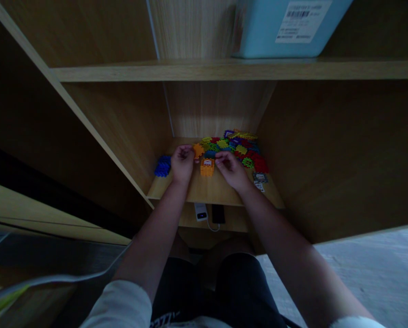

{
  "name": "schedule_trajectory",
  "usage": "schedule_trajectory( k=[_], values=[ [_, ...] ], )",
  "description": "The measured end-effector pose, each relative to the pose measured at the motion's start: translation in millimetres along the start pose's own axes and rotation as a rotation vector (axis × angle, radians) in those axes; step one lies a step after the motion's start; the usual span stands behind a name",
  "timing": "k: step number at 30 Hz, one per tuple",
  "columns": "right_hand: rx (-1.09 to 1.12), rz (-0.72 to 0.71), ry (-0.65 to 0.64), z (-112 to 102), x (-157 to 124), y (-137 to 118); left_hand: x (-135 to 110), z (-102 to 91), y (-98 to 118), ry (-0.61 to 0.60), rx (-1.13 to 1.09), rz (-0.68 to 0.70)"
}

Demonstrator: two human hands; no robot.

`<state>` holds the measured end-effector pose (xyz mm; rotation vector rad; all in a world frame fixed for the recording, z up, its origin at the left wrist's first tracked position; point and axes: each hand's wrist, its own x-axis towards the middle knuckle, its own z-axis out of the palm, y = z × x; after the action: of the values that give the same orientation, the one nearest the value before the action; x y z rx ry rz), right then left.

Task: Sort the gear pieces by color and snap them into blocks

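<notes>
An orange plastic building piece (198, 151) with a toothed edge is pinched in the fingers of my left hand (183, 162). Just right of that hand, on the shelf board, stands a neat stack of orange pieces (207, 167). My right hand (231, 168) is on the stack's other side, thumb and fingers drawn together; what they hold, if anything, I cannot make out. A dark blue piece (209, 154) shows close to its fingertips. Behind both hands spreads a loose heap of coloured toothed pieces (222, 144). To the left sits a stack of blue pieces (162, 166).
Red pieces (259, 162) lie at the right, with small printed cards (260, 178) in front. A white power bank (200, 212) and a dark phone (218, 213), joined by a cable, rest on the lower shelf. Overhead, a shelf edge (197, 73) carries a light-blue bin (258, 32).
</notes>
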<state>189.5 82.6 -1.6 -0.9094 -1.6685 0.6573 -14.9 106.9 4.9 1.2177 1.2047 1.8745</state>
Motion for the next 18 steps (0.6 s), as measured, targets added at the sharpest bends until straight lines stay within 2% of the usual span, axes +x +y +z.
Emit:
schedule_trajectory(
  k=[4, 9, 14, 18],
  values=[
    [0.008, -0.036, 0.022, -2, -1, -8, -5, 0.9, 0, -0.117, -0.041, -0.018],
    [0.097, -0.055, -0.015, -1, -1, -16, -11, 1.3, 1, -0.239, 0.003, 0.011],
    [0.116, -0.037, -0.036, 0, -1, -12, -15, 2.4, 6, -0.298, 0.003, 0.035],
    [0.122, -0.019, -0.003, 1, -2, -7, -14, -0.7, 7, -0.308, -0.016, 0.027]
  ],
)
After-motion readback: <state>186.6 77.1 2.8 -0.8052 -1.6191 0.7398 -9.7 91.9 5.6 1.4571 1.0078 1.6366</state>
